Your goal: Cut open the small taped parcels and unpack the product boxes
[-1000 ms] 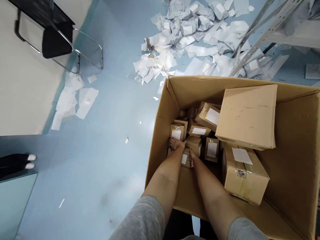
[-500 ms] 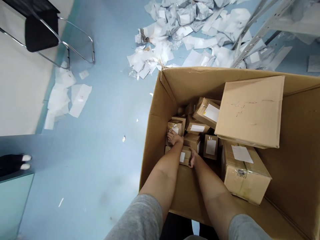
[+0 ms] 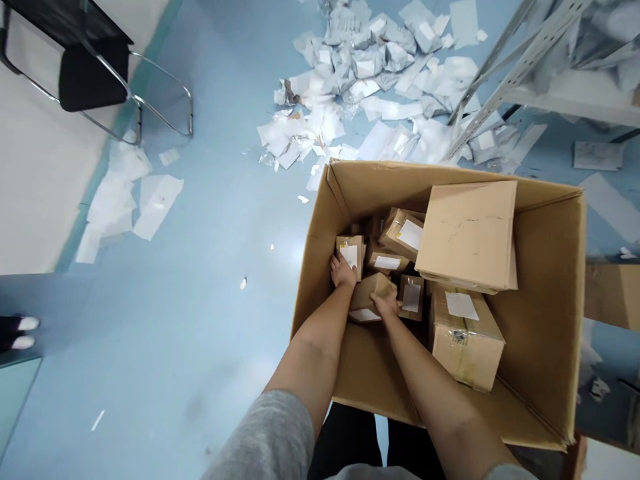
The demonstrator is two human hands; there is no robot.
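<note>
Both my arms reach down into a big open cardboard carton (image 3: 320,240) on the blue floor. My left hand (image 3: 342,272) is closed on the left side of a small brown parcel (image 3: 368,297) with a white label, low in the carton. My right hand (image 3: 387,305) grips the same parcel from the right, and the parcel sits tilted between them. Another small labelled parcel (image 3: 351,254) stands just beyond my left hand. Several more small parcels lie around them.
A large plain box (image 3: 467,233) rests on top at the carton's right, with a taped box (image 3: 463,333) in front of it. Torn white packaging (image 3: 370,87) litters the floor beyond. A black chair (image 3: 95,80) stands far left, a metal shelf frame (image 3: 505,67) far right, and someone's white-socked feet (image 3: 20,332) at the left edge.
Both hands have closed on one small parcel and tipped it up from among the others. The camera has pulled back, so the carton looks smaller.
</note>
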